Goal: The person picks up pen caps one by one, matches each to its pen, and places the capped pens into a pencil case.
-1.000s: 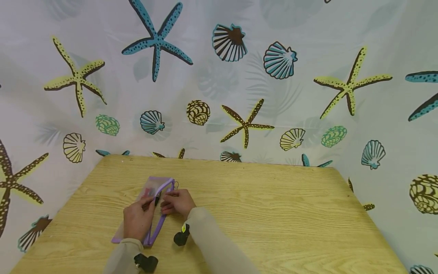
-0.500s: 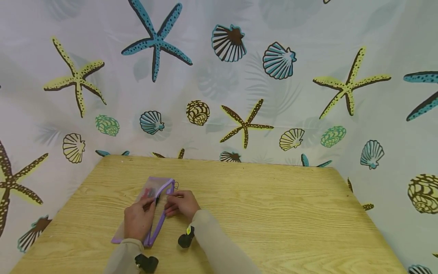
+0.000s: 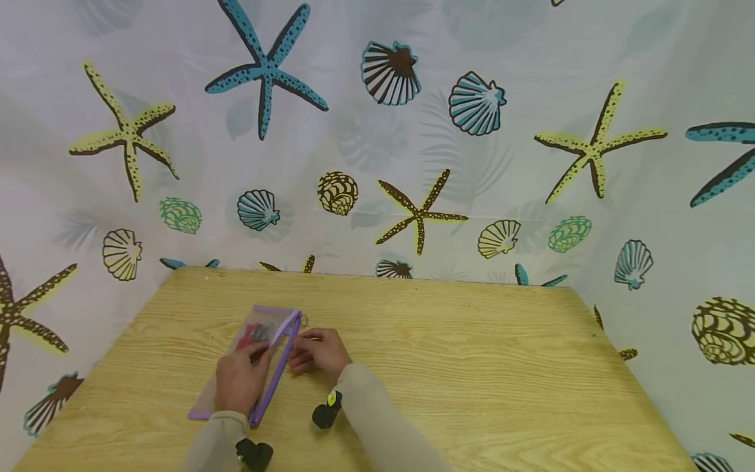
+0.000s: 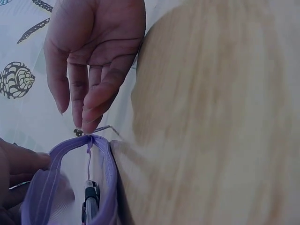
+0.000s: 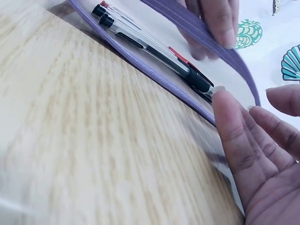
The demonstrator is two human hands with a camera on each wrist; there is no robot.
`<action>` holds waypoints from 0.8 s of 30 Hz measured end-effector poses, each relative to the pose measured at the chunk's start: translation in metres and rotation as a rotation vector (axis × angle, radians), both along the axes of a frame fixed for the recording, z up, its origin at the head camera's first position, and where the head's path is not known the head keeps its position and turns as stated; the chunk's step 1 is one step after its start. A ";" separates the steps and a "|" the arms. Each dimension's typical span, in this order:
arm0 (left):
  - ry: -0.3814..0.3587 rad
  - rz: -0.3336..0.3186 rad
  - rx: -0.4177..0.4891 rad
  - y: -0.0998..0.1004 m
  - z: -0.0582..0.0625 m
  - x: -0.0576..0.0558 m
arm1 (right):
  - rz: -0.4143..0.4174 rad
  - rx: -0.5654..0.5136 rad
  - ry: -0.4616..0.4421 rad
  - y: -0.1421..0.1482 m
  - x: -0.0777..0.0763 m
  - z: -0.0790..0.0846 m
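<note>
A clear zip pencil case with purple trim (image 3: 274, 383) lies on the table, its mouth spread apart. My left hand (image 3: 240, 379) pinches one side of the mouth between thumb and fingers, lifting the purple strip (image 5: 192, 26). At the other side, my right hand (image 3: 321, 354) hovers with loosely bent fingers and holds nothing; its fingertips are right at the purple edge. Two pens, one black (image 5: 157, 58) and one with red parts (image 5: 180, 58), lie inside the case in the right wrist view. Red and grey items (image 3: 252, 333) show through its clear side.
The wood-grain table (image 3: 472, 367) extends to the right of the case. A metal ring (image 3: 304, 320) hangs at the case's far corner. Behind stands a white curtain (image 3: 354, 144) printed with starfish and shells. Black wrist cameras (image 3: 326, 410) sit on both sleeves.
My right hand has drawn slightly right, away from the case's mouth. The dark pen end that showed between the hands is out of sight in the head view. The left hand stays on the rim.
</note>
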State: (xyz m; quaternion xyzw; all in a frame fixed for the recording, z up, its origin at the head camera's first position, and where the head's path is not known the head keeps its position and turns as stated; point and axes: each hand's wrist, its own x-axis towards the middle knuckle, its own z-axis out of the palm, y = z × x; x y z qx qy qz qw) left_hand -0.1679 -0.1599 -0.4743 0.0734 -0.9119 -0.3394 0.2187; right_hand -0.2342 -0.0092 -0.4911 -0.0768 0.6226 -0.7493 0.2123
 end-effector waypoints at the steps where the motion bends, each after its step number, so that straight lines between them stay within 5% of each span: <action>1: -0.008 -0.004 -0.006 0.000 0.000 0.000 | -0.001 -0.007 -0.001 0.001 0.000 -0.001; 14: -0.211 -0.090 -0.097 0.002 0.005 -0.001 | -0.017 0.004 0.018 0.028 -0.001 -0.003; 24: -0.032 -0.238 -0.285 0.000 -0.001 0.008 | -0.026 0.074 0.079 0.056 0.003 0.005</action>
